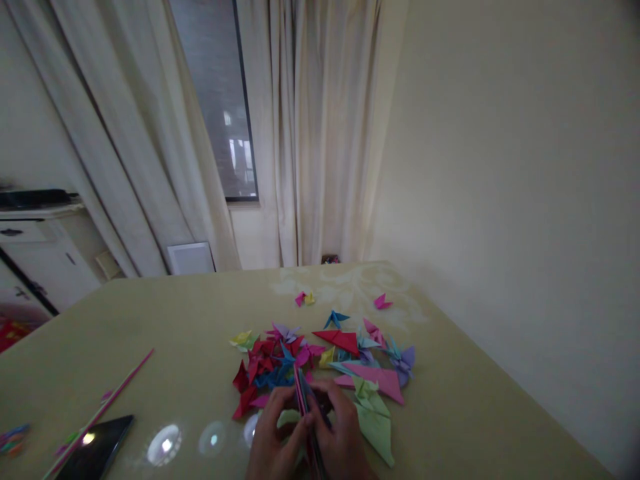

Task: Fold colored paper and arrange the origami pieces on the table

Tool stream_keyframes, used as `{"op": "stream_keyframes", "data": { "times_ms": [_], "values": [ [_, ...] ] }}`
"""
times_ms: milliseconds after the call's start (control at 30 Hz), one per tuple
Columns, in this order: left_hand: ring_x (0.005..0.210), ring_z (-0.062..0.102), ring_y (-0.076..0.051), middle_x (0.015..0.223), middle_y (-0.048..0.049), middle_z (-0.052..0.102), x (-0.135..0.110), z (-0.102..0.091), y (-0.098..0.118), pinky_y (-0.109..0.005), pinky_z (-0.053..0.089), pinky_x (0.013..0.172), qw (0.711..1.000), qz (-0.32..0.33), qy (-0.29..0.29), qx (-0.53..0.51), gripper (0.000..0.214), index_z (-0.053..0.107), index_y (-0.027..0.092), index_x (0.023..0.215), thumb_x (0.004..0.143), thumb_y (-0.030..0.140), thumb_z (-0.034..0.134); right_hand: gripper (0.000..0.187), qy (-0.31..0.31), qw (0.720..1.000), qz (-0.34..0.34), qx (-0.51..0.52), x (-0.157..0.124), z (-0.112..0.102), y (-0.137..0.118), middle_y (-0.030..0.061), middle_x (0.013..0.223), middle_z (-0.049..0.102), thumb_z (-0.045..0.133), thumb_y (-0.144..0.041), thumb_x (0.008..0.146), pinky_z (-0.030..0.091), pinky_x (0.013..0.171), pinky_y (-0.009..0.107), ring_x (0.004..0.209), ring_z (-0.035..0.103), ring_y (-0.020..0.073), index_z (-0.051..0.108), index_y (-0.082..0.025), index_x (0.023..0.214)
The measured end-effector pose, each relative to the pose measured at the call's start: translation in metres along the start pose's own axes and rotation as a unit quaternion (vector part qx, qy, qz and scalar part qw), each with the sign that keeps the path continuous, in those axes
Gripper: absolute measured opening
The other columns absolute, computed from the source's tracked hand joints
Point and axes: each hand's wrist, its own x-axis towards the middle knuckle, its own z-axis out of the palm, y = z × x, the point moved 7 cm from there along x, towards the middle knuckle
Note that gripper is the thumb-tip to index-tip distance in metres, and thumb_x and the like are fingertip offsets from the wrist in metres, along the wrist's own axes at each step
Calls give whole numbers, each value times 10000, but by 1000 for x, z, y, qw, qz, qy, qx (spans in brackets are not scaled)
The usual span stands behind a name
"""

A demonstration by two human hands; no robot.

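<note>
Low in the head view, my left hand (pixel 277 430) and my right hand (pixel 341 430) are both closed, fingertips and thumbs pinching a thin stack of coloured paper (pixel 301 388) between them. The stack stands almost edge-on to me, showing pink and dark edges. Just beyond my hands lies a heap of folded paper cranes, among them a red crane (pixel 261 359) and a blue crane (pixel 336 319). Beside my right hand rest a pale green folded paper (pixel 376 421) and a pink folded paper (pixel 384 380). My fingers hide part of the stack.
On the table (pixel 175 320), a black phone or tablet (pixel 97 448) lies at the left with a long pink stick (pixel 123 385) across it. Small colourful items (pixel 14 440) sit at the far left edge. A wall (pixel 525 200) borders the right; curtains (pixel 330 133) hang behind.
</note>
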Motion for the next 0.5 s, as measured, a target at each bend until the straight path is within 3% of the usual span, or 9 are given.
{"op": "stream_keyframes", "data": {
  "times_ms": [133,233,400,500],
  "values": [
    [993,751,-298,1072,-88,787,-1,4,-6,-372,644,807,997,-52,-27,-44,533,735,251,1177,770,575,847,207,27,999,-9,21,-3,-4,1,59,1038,783,603,-351,1038,602,803,274,879,757,208,721,-268,1186],
    [938,749,-283,1030,-77,780,-2,4,-8,-341,625,737,994,-76,-20,-81,523,684,248,1145,777,585,838,201,57,998,-8,41,-3,-10,3,73,1020,773,590,-368,1048,612,796,283,874,753,213,722,-249,1140],
    [812,711,-232,882,-43,765,-6,10,-3,-278,553,667,997,-52,-35,-52,452,669,222,988,791,601,815,241,85,995,7,60,-1,-20,2,86,1059,760,579,-433,1053,616,848,311,943,746,230,724,-247,1104],
    [740,667,-202,829,-29,749,-7,10,-1,-264,523,657,999,-40,-36,-4,447,712,201,966,821,619,778,302,61,995,19,82,0,-17,1,82,1041,753,632,-489,1014,614,811,317,905,736,232,705,-239,1167]
  ]
}}
